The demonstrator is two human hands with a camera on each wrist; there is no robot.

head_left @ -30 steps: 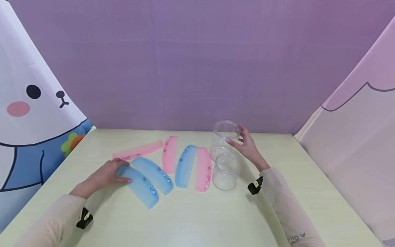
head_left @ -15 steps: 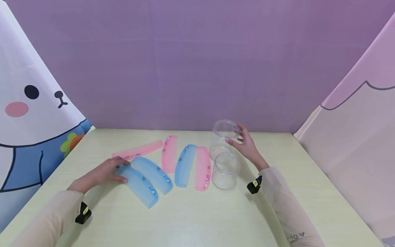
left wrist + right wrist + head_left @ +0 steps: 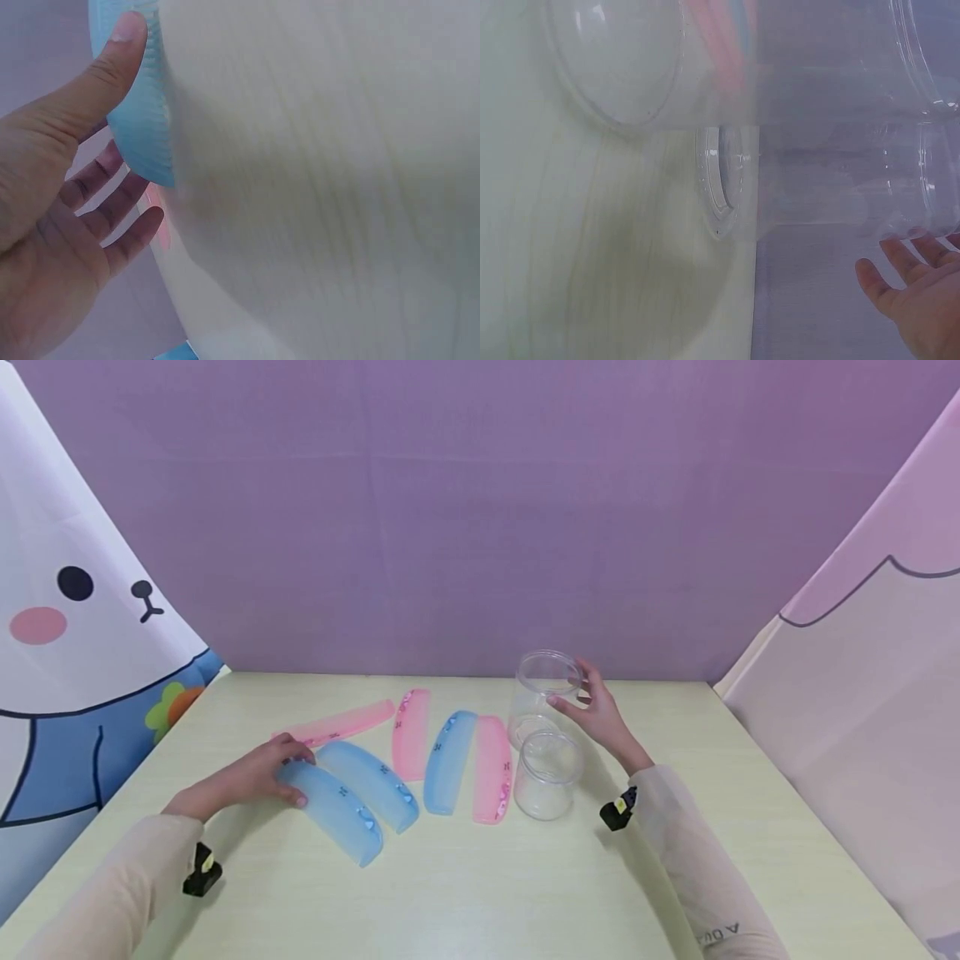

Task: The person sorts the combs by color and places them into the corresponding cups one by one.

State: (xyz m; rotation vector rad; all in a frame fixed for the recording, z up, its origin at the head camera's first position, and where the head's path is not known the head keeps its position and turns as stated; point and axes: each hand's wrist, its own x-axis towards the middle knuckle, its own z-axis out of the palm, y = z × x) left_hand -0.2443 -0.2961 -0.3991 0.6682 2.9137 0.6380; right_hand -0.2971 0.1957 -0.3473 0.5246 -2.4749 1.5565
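In the head view my left hand (image 3: 262, 772) pinches the near-left end of a light blue comb (image 3: 341, 818). The left wrist view shows the thumb (image 3: 112, 75) lying over that comb, the index finger mostly hidden behind it and the other fingers apart from it. A second blue comb (image 3: 371, 783) lies alongside. My right hand (image 3: 600, 714) holds the upper side of a tall clear jar (image 3: 534, 710), thumb in front, fingers round the right side. A shorter clear jar (image 3: 543, 793) stands just nearer. The right wrist view shows fingertips at the tall jar (image 3: 817, 180).
Between left hand and jars lie more combs: a pink one (image 3: 348, 722) at the back left, a pink one (image 3: 411, 735), a blue one (image 3: 450, 764) and a pink one (image 3: 492, 768) beside the jars. A purple backdrop (image 3: 465, 527) rises behind the pale table (image 3: 450, 893).
My left hand shifts very slightly left, and the blue comb it pinches slides a little with it. The right hand and both jars stay in place.
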